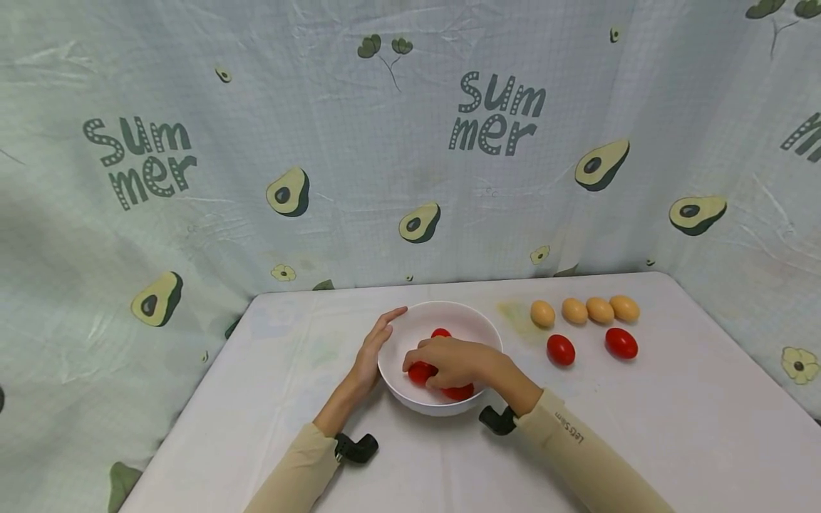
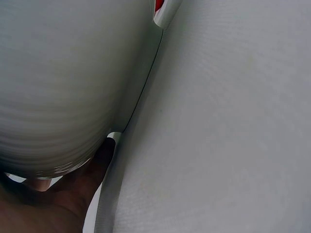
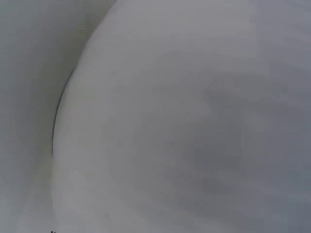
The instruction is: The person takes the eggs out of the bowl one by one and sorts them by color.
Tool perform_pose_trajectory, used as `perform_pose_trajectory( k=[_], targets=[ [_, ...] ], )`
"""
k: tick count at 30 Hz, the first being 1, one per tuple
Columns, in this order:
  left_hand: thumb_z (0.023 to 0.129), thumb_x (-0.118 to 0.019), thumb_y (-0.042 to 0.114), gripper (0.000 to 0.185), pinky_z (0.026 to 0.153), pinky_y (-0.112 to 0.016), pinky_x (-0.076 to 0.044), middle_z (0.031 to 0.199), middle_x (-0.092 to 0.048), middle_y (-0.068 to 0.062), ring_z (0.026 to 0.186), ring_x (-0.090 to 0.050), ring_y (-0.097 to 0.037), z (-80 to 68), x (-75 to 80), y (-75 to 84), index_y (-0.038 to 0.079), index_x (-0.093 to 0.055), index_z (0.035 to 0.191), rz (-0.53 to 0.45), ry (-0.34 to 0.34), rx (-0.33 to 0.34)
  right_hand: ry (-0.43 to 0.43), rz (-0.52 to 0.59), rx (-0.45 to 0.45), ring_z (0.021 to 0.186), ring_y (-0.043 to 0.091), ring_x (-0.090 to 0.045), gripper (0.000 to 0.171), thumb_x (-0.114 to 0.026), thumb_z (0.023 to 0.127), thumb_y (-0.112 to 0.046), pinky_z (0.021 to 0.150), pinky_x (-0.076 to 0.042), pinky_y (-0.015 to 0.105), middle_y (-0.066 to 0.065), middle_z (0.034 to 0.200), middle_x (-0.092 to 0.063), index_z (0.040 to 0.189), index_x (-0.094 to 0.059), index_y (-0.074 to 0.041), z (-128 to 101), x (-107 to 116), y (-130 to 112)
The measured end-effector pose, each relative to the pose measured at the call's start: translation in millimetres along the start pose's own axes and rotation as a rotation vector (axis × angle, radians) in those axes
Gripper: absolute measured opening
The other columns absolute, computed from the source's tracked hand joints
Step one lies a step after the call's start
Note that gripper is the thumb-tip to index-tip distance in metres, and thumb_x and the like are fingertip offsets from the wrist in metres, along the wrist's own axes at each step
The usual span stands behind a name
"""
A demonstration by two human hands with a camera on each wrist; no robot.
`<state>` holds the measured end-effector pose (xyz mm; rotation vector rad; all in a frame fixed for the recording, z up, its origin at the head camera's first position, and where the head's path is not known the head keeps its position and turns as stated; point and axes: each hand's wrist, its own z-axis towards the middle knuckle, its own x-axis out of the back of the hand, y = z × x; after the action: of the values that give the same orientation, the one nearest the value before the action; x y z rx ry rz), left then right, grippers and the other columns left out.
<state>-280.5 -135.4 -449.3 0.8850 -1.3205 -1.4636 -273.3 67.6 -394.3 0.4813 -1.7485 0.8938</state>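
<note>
White bowl (image 1: pixel 442 317): stands on the table (image 1: pixel 673 427) between the two hands; holds red tomatoes, three showing in part; fills most of both wrist views as a blurred pale wall.
Left hand (image 1: pixel 375 353): fingers straight and relaxed, laid flat along the bowl's outer left wall, touching it; holds nothing.
Right hand (image 1: pixel 455 362): reaches over the near rim into the bowl; fingers curled down round a red tomato (image 1: pixel 420 372); a second tomato (image 1: pixel 458 392) lies under the palm, a third (image 1: pixel 440 333) just beyond the fingertips.
Beyond and to the right of the right hand, well apart from the bowl: four brown eggs (image 1: pixel 584 311) in a row; two loose red tomatoes (image 1: pixel 590 347) just nearer than the eggs.
</note>
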Motion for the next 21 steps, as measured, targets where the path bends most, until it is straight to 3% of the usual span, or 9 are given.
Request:
perform_pose_trajectory(
  k=[10,21],
  targets=[
    [0.111,-0.023,0.023,0.052,0.113,-0.017,-0.036,0.167,-0.032,-0.012,0.153,-0.033,-0.033,0.2,1.5,-2.2,0.009,-0.037,0.158,-0.014,-0.01,-0.022,0.079,0.025,0.086,0.109,0.012,-0.059,0.037,-0.074,0.093,-0.015,0.098,-0.054,0.033,-0.006,0.117,-0.068,0.128,-0.067,-0.024,-5,9,2],
    [0.111,-0.023,0.027,0.052,0.111,-0.015,-0.038,0.168,-0.031,-0.011,0.154,-0.032,-0.032,-1.1,1.4,-2.2,0.012,-0.037,0.159,-0.003,-0.014,-0.02,0.133,0.042,0.081,0.113,0.014,-0.06,0.036,-0.071,0.094,-0.016,0.099,-0.055,0.035,-0.005,0.122,-0.068,0.13,-0.066,-0.021,-17,26,-3]
  ],
)
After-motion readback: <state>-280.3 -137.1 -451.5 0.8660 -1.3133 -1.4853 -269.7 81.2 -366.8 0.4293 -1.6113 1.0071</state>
